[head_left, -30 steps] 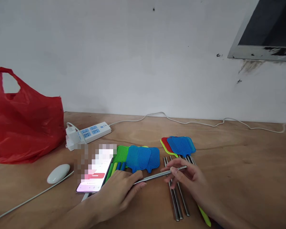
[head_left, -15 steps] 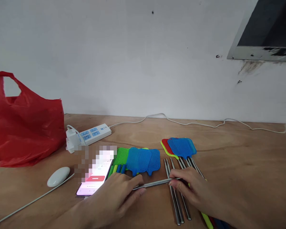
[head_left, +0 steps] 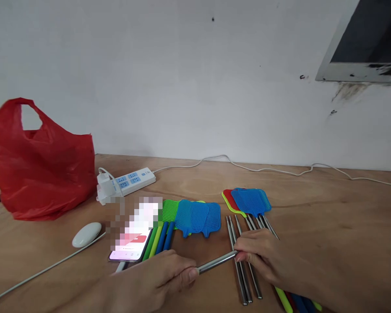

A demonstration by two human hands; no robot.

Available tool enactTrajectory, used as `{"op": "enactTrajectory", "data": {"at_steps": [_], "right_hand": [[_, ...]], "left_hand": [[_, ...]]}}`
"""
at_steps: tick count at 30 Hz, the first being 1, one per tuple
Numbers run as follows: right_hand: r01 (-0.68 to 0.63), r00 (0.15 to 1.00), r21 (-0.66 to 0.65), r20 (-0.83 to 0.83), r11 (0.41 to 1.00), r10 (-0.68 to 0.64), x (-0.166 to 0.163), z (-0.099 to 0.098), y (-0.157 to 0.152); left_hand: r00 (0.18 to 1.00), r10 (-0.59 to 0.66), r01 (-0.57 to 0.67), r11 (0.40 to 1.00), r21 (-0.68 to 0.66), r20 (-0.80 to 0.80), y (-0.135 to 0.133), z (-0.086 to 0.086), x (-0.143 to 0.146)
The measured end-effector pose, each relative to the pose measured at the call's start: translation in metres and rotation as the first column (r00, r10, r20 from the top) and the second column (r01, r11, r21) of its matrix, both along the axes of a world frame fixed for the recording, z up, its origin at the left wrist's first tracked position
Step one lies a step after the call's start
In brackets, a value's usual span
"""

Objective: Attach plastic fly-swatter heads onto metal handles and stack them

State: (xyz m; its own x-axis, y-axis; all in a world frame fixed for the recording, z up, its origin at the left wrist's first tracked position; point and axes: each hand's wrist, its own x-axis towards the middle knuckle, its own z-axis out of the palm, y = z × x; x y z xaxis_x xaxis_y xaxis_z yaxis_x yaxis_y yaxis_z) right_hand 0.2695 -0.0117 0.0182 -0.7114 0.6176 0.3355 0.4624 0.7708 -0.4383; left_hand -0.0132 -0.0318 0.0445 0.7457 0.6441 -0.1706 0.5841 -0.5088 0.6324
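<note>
My left hand (head_left: 163,280) is closed around one end of a thin metal rod (head_left: 217,262). My right hand (head_left: 263,258) pinches the rod's other end with its fingertips. The rod lies nearly level just above the wooden table (head_left: 329,226). Under my right hand lie several loose metal rods (head_left: 243,278) side by side. Behind them sits a stack of blue, red and yellow fly swatter heads (head_left: 247,201) on metal rods. Left of that lies a group of blue and green swatter heads (head_left: 192,216) beside green and blue plastic handles (head_left: 161,239).
A lit phone (head_left: 132,243) lies by my left hand. A white mouse (head_left: 86,234) with its cable, a white power strip (head_left: 127,182) and a red plastic bag (head_left: 42,169) stand to the left. A white cable (head_left: 280,170) runs along the wall.
Both hands have drawn back toward me with the rod. The rod has lowered and my left hand now grips its end more tightly. The camera has shifted slightly.
</note>
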Motion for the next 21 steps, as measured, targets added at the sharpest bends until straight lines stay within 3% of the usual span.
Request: {"op": "enactTrajectory", "data": {"at_steps": [5, 9, 17, 21], "right_hand": [[0.007, 1.000, 0.080, 0.007, 0.997, -0.007, 0.004, -0.007, 0.000], [0.029, 0.999, 0.100, 0.012, 0.995, -0.030, 0.007, -0.007, -0.003], [0.116, 0.977, -0.068, 0.190, 0.991, -0.101, 0.002, 0.002, -0.012], [0.074, 0.975, 0.007, 0.211, 0.997, -0.074, -0.002, -0.009, -0.011]], "left_hand": [[0.999, -0.022, 0.023, 1.000, 0.016, -0.030, 0.007, 0.013, 0.003], [0.996, -0.063, 0.068, 0.993, 0.092, -0.062, 0.009, 0.005, 0.000], [0.969, -0.009, 0.109, 0.913, 0.392, -0.248, 0.010, -0.008, 0.003], [0.960, -0.004, 0.126, 0.901, 0.416, -0.281, 0.005, -0.016, 0.002]]}}
